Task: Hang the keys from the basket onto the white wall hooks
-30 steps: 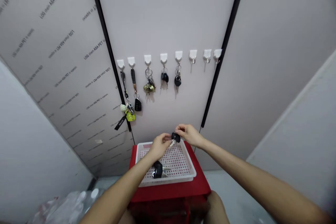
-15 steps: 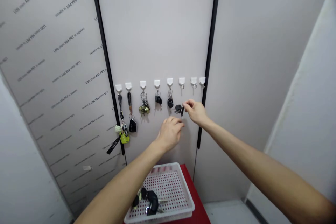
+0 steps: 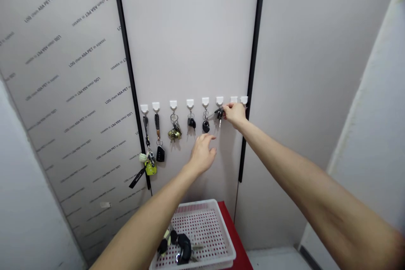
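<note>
My right hand (image 3: 234, 114) is raised to the wall and pinches a black key bunch (image 3: 218, 114) right under the sixth white hook (image 3: 219, 101). Whether its ring sits on that hook I cannot tell. My left hand (image 3: 203, 153) hovers lower, just below the hanging keys, fingers loosely apart and holding nothing. Several key sets hang on the hooks to the left, including a black fob (image 3: 206, 126) and a brass-coloured bunch (image 3: 174, 132).
Two bare white hooks (image 3: 243, 100) remain at the right end of the row, by a black vertical strip. Below, a white perforated basket (image 3: 218, 236) with black keys (image 3: 182, 248) sits on a red surface (image 3: 242, 253).
Both hands rose from the basket to the wall. My right hand carried the black key bunch up to the sixth hook, and my left hand let go of it and opened.
</note>
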Available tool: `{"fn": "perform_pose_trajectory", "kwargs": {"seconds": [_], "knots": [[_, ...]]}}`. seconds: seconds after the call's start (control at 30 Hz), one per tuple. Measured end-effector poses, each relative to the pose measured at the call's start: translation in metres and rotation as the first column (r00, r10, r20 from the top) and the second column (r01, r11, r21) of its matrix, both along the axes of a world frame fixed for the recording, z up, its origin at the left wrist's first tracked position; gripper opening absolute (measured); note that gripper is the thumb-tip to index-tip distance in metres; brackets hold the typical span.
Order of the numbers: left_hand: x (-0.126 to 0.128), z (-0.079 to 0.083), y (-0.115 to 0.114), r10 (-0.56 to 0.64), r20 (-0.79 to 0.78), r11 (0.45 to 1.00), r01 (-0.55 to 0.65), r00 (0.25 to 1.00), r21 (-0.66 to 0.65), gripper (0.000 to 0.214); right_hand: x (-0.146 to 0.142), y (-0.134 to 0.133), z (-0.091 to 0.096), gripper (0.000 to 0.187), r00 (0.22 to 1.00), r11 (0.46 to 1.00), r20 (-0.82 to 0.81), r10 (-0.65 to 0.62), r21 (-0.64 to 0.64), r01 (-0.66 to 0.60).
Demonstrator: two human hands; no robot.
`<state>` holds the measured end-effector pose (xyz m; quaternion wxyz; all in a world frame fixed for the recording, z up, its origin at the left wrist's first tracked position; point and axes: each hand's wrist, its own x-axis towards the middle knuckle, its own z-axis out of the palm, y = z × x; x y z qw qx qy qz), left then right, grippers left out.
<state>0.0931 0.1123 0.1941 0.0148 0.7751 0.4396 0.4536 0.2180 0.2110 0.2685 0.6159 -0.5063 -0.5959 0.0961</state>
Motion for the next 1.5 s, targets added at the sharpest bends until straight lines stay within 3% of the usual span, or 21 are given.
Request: {"fn": "perform_pose_trajectory", "kwargs": {"seconds": [0.13, 0.27, 0.33, 0.37, 0.43, 0.5, 0.53, 0.6, 0.73, 0.8, 0.87, 0.97, 1.0, 1.07, 1.17, 1.33, 1.43, 1.5], "knots": [[-0.009, -0.013, -0.005, 0.012, -0.003, 0.998, -0.012, 1.000, -0.065, 0.030, 0.003, 0.005, -0.006, 0.016, 0.999, 1.000, 0.036, 0.010, -0.019, -0.009], [-0.036, -0.049, -0.020, 0.014, -0.040, 0.966, -0.024, 0.999, -0.256, 0.030, 0.007, -0.012, -0.028, 0.019, 0.997, 0.995, 0.025, -0.069, 0.079, 0.067], [-0.058, -0.076, -0.032, -0.012, -0.113, 0.915, -0.035, 0.994, -0.403, 0.030, 0.004, -0.030, -0.059, 0.021, 0.993, 0.993, 0.088, -0.079, 0.097, 0.070], [-0.069, -0.091, -0.039, -0.038, -0.160, 0.878, -0.043, 0.986, -0.477, 0.030, 0.000, -0.042, -0.080, 0.021, 0.986, 0.998, 0.164, -0.015, 0.057, 0.006], [-0.089, -0.120, -0.051, -0.106, -0.247, 0.793, -0.068, 0.963, -0.605, 0.032, -0.013, -0.072, -0.128, 0.019, 0.898, 0.959, 0.345, 0.275, -0.159, -0.233], [-0.104, -0.145, -0.063, -0.167, -0.316, 0.722, -0.103, 0.934, -0.684, 0.034, -0.030, -0.105, -0.176, 0.017, 0.665, 0.787, 0.434, 0.608, -0.440, -0.432], [-0.109, -0.155, -0.067, -0.184, -0.351, 0.703, -0.127, 0.918, -0.700, 0.035, -0.039, -0.120, -0.197, 0.016, 0.548, 0.705, 0.449, 0.706, -0.525, -0.477], [-0.112, -0.171, -0.074, -0.204, -0.419, 0.707, -0.163, 0.885, -0.689, 0.034, -0.057, -0.143, -0.231, 0.018, 0.415, 0.637, 0.483, 0.771, -0.609, -0.473], [-0.106, -0.186, -0.077, -0.121, -0.477, 0.770, -0.222, 0.870, -0.599, 0.032, -0.081, -0.153, -0.263, 0.030, 0.425, 0.687, 0.551, 0.718, -0.658, -0.308], [-0.103, -0.189, -0.076, -0.058, -0.471, 0.755, -0.270, 0.880, -0.598, 0.028, -0.085, -0.150, -0.268, 0.025, 0.428, 0.672, 0.539, 0.726, -0.689, -0.272], [-0.101, -0.190, -0.073, -0.029, -0.433, 0.727, -0.278, 0.901, -0.628, 0.023, -0.085, -0.146, -0.270, 0.021, 0.421, 0.622, 0.486, 0.766, -0.726, -0.293], [-0.101, -0.186, -0.065, 0.017, -0.270, 0.729, -0.197, 0.963, -0.655, 0.019, -0.078, -0.143, -0.267, 0.016, 0.449, 0.545, 0.378, 0.810, -0.767, -0.338], [-0.102, -0.183, -0.062, 0.032, -0.186, 0.740, -0.148, 0.982, -0.656, 0.018, -0.075, -0.141, -0.263, 0.016, 0.485, 0.548, 0.351, 0.801, -0.755, -0.359], [-0.103, -0.173, -0.054, 0.028, -0.011, 0.756, -0.029, 1.000, -0.654, 0.016, -0.070, -0.137, -0.253, 0.019, 0.586, 0.609, 0.313, 0.747, -0.674, -0.418], [-0.100, -0.152, -0.044, -0.047, 0.208, 0.728, 0.177, 0.977, -0.663, 0.014, -0.064, -0.130, -0.234, 0.025, 0.683, 0.697, 0.254, 0.686, -0.500, -0.514], [-0.083, -0.116, -0.033, -0.121, 0.394, 0.672, 0.367, 0.911, -0.643, 0.016, -0.061, -0.119, -0.210, 0.019, 0.692, 0.671, 0.122, 0.712, -0.407, -0.619], [-0.069, -0.097, -0.028, -0.124, 0.439, 0.679, 0.398, 0.890, -0.616, 0.019, -0.055, -0.113, -0.197, 0.016, 0.723, 0.681, 0.037, 0.690, -0.372, -0.631], [-0.058, -0.085, -0.025, -0.112, 0.453, 0.704, 0.392, 0.885, -0.592, 0.021, -0.048, -0.109, -0.184, 0.015, 0.757, 0.719, 0.048, 0.652, -0.358, -0.596]]}}
